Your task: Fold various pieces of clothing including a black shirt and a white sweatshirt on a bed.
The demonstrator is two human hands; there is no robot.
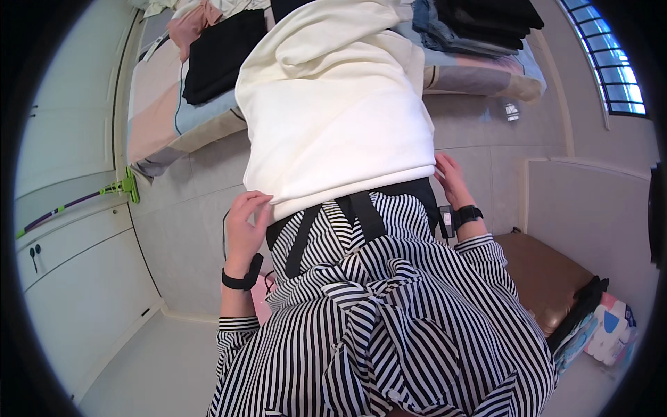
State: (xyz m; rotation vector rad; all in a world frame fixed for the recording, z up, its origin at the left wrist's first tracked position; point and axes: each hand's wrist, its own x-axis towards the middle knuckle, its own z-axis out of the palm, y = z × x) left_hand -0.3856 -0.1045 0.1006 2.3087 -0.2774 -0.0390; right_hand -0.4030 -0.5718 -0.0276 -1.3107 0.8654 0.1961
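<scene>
A white garment (338, 120), perhaps a sweatshirt, is spread from the edge of the bed towards my waist, its far part bunched in loose folds. My left hand (249, 219) pinches the near left corner of its hem between thumb and fingers. At the near right corner, my right hand (451, 180) has its fingertips against the hem; the fabric's edge partly hides whether they grip it. A folded black garment (224, 57) lies on the bed to the left of the white one. Stacked dark clothes (484, 23) and folded blue jeans (430, 31) lie to the right.
The bed (156, 104) has a patchwork-coloured cover, with a pink cloth (192, 26) on it. A green squeegee-like mop head (127, 186) stands by white cabinets (88, 260) at left. A brown cushion-like object (542, 271) and packaged paper rolls (609, 328) are at right.
</scene>
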